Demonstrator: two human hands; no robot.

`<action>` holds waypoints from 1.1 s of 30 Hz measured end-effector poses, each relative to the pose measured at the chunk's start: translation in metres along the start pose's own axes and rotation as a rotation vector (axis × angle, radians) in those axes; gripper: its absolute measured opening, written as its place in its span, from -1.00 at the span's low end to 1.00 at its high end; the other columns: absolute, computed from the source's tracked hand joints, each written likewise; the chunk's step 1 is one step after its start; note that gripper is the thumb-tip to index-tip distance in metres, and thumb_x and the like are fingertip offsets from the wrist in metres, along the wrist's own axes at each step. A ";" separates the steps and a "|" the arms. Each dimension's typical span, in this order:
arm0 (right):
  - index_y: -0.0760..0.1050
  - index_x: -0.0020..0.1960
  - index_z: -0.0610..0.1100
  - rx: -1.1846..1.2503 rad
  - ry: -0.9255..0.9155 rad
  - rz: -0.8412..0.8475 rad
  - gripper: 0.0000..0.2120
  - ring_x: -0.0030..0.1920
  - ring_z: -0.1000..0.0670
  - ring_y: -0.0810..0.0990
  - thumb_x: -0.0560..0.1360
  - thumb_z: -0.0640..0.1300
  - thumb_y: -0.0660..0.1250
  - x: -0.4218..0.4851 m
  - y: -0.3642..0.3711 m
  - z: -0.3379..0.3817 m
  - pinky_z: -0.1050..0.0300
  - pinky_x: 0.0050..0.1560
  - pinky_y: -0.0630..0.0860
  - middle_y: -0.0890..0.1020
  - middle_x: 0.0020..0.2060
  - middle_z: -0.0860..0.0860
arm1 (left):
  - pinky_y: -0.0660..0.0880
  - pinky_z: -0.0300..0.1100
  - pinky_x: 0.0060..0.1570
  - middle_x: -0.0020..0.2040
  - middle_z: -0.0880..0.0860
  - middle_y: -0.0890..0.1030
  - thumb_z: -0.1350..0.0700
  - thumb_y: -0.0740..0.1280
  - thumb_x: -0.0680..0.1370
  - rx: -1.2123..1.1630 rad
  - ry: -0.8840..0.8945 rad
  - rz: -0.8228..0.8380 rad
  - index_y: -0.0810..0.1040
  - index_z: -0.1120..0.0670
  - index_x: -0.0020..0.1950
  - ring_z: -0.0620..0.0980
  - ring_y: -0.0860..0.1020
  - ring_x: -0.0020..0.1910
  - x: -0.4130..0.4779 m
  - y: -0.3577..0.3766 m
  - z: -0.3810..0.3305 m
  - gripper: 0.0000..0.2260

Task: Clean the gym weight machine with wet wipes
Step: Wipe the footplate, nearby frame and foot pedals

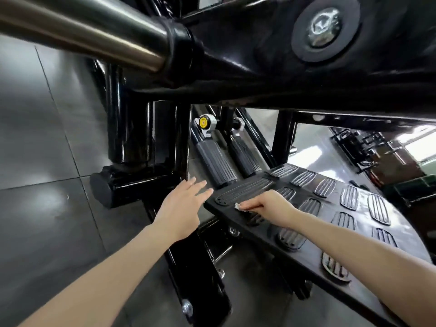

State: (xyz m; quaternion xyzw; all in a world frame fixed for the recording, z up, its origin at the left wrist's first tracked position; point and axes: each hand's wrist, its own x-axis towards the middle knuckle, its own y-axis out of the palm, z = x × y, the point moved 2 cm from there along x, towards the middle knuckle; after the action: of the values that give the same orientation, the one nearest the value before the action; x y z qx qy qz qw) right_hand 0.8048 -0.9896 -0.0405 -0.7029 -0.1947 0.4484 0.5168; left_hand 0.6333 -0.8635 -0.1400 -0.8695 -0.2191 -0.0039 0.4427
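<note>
The black weight machine fills the view. Its footplate (313, 237), studded with ribbed rubber pads, slopes from the centre to the lower right. My right hand (269, 206) grips a small white wet wipe (238, 206) and presses it on the plate near the upper left edge; only a corner of the wipe shows past my fingers. My left hand (181, 208) hovers with fingers spread just left of the plate's corner, holding nothing.
A thick steel bar (82, 31) and black frame beam (271, 67) cross overhead. Two ribbed black handles (218, 161) with a yellow-capped knob (204, 122) sit behind the plate. A black upright post (128, 135) stands left. Grey tiled floor (40, 185) lies to the left.
</note>
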 end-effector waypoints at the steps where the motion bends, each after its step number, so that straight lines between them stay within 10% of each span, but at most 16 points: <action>1: 0.62 0.12 -0.05 -0.020 0.003 0.000 -0.69 0.16 0.16 0.55 0.51 -0.35 0.27 0.001 -0.002 -0.009 0.55 0.18 0.29 0.63 0.11 0.07 | -0.10 -0.16 0.49 0.55 -0.07 -0.01 0.33 0.10 0.48 -0.042 0.005 0.025 -0.02 -0.07 0.53 -0.06 -0.12 0.52 0.001 0.007 0.000 -0.32; 7: 0.62 0.11 -0.04 -0.118 0.203 -0.144 -0.76 0.11 0.03 0.60 0.54 -0.24 0.27 0.038 -0.009 -0.068 0.40 0.03 0.36 0.66 0.06 0.00 | 0.03 -0.28 0.45 0.52 -0.19 0.10 0.42 0.08 0.45 -0.220 0.042 0.112 0.11 -0.15 0.50 -0.21 -0.08 0.50 0.011 0.029 0.006 -0.28; 15: 0.64 0.07 -0.10 0.154 -0.179 -0.079 -0.68 0.03 0.48 0.47 0.46 -0.42 0.31 0.006 0.005 -0.032 0.49 0.18 0.36 0.58 0.01 0.22 | -0.05 -0.33 0.42 0.53 -0.12 0.08 0.40 0.07 0.48 -0.170 0.031 0.159 0.08 -0.04 0.53 -0.14 0.01 0.51 0.009 0.030 -0.005 -0.34; 21: 0.66 0.03 -0.11 -0.029 0.121 -0.222 -0.76 0.00 0.05 0.62 0.51 -0.33 0.28 0.052 -0.009 -0.090 0.47 -0.08 0.33 0.69 -0.02 -0.03 | 0.04 -0.32 0.42 0.51 -0.12 0.15 0.39 0.07 0.47 -0.141 0.012 0.156 0.14 -0.04 0.51 -0.14 0.11 0.48 0.012 0.028 -0.007 -0.35; 33: 0.65 -0.03 0.04 0.012 0.189 -0.140 -0.79 -0.13 0.12 0.56 0.35 0.03 0.49 0.064 -0.017 -0.097 0.17 -0.02 0.49 0.61 -0.10 0.08 | -0.17 -0.51 0.28 0.47 -0.22 0.17 0.38 0.06 0.48 -0.160 0.075 0.087 0.14 -0.09 0.50 -0.21 0.12 0.47 0.011 0.035 0.000 -0.35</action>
State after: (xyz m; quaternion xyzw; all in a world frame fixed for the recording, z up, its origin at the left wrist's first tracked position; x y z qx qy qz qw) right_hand 0.9221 -0.9891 -0.0469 -0.7236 -0.1908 0.3441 0.5670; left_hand 0.6567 -0.8773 -0.1648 -0.9100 -0.1632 -0.0346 0.3796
